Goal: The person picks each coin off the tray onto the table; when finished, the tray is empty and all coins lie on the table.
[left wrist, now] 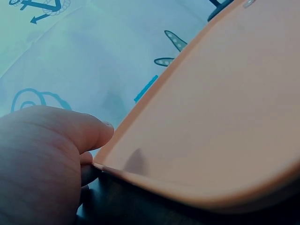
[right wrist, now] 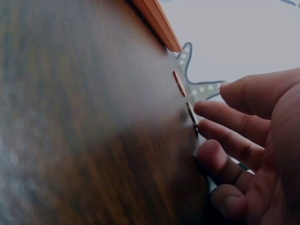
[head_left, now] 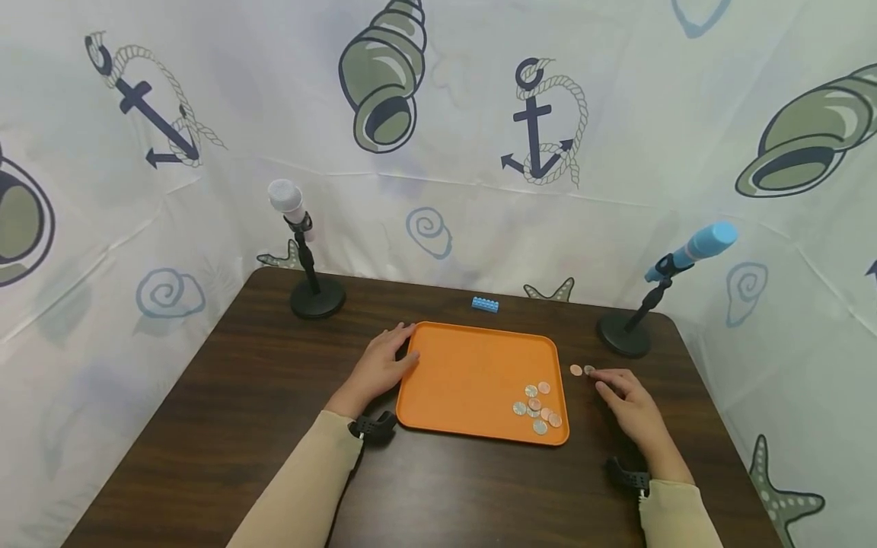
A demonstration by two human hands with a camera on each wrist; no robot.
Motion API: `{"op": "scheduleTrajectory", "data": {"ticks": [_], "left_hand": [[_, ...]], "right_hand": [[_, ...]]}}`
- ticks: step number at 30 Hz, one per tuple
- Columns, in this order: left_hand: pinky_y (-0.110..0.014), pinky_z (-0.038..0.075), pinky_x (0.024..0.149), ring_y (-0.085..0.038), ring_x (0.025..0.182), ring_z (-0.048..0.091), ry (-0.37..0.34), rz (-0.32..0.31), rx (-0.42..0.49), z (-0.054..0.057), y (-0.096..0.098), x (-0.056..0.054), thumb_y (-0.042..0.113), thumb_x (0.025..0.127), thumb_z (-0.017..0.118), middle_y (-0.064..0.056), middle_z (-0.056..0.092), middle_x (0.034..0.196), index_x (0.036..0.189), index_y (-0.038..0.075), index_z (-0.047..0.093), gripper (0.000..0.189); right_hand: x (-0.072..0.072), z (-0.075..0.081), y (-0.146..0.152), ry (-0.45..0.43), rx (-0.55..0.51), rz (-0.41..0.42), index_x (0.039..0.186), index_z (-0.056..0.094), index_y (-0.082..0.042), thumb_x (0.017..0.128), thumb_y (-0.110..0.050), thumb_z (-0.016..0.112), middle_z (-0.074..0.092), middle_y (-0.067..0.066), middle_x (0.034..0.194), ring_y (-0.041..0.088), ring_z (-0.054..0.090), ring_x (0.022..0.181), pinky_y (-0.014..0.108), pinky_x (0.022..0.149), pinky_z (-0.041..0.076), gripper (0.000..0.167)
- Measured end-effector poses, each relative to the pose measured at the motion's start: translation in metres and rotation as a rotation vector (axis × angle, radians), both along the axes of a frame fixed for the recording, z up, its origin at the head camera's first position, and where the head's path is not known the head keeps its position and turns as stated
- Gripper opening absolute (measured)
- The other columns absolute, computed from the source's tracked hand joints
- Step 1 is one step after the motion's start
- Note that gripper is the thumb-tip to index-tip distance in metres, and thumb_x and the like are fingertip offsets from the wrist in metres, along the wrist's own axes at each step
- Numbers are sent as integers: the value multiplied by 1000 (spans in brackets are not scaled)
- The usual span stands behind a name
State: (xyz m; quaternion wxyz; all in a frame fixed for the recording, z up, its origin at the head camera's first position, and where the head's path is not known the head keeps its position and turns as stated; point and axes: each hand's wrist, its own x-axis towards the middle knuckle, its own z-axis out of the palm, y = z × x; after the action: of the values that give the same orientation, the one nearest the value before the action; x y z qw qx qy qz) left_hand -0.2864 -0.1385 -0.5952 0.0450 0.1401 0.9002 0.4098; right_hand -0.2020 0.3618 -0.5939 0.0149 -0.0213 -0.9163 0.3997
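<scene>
An orange tray (head_left: 466, 373) lies on the dark wooden table, with several silver and copper coins (head_left: 540, 428) near its right end. My left hand (head_left: 379, 367) rests at the tray's left edge, thumb over the rim; in the left wrist view the thumb (left wrist: 96, 133) lies by the tray's corner. To the right of the tray lie a copper coin (head_left: 576, 370) and a silver coin (head_left: 589, 370). At the silver coin are the fingertips of my right hand (head_left: 633, 411). The right wrist view shows these fingers (right wrist: 234, 117) touching the coin's edge, the thumb held apart.
A light blue toy brick (head_left: 485, 304) lies behind the tray. Black stands rise at the back left (head_left: 317, 297) and back right (head_left: 625, 333), one bearing a white cylinder (head_left: 285, 196), the other a blue one (head_left: 710, 241). A patterned cloth (head_left: 473, 221) hangs behind the table.
</scene>
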Motion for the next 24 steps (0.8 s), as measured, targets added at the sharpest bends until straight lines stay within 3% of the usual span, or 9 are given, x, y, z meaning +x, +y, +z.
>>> {"op": "scheduleTrajectory", "data": {"ticks": [3,5,8,12,15,19,24], "left_hand": [[-72,17,134,-45,169,21,-2,0,-3,-2,0,0,43,110,64,-11,34,179,170,22,43,66],[-72,16,134,-45,169,20,-5,0,4,-3,-1,-1,43,110,64,-11,33,179,170,22,43,66],[-72,15,135,-46,168,20,4,0,5,-3,-1,-1,43,110,64,-11,33,179,170,22,43,66],[-72,15,135,-47,168,22,15,-7,-14,-4,-1,-1,42,110,64,-13,34,179,170,21,43,66],[-71,16,135,-46,168,22,13,-12,-32,-4,-1,-1,42,110,64,-13,35,178,170,20,43,67],[-70,16,136,-45,168,22,13,-12,-28,-3,0,-1,41,110,64,-12,36,178,169,20,44,66],[-70,16,135,-45,168,22,18,3,-18,-3,2,-3,41,110,65,-12,36,178,169,21,44,66]], "right_hand": [[2,-1,0,-16,-11,-9,146,71,-14,114,-34,59,59,14,147,34,56,134,59,117,49,39],[2,-1,1,-23,-61,-33,146,71,-14,114,-35,59,60,11,145,29,60,123,44,108,56,40],[0,-1,5,-33,-165,-83,146,70,-14,114,-39,59,62,4,136,19,62,104,26,87,56,42],[4,3,4,-70,-280,-129,146,67,-12,113,-44,59,64,3,130,13,62,93,23,77,54,47],[11,15,-8,-89,-306,-109,144,67,-10,112,-44,60,68,12,130,18,64,90,25,70,55,48],[15,40,-34,-59,-193,38,137,70,-9,112,-34,64,72,16,127,25,66,90,26,71,59,36],[11,69,-67,46,121,301,123,76,-12,105,-16,74,75,1,110,16,64,89,24,76,60,18]]}}
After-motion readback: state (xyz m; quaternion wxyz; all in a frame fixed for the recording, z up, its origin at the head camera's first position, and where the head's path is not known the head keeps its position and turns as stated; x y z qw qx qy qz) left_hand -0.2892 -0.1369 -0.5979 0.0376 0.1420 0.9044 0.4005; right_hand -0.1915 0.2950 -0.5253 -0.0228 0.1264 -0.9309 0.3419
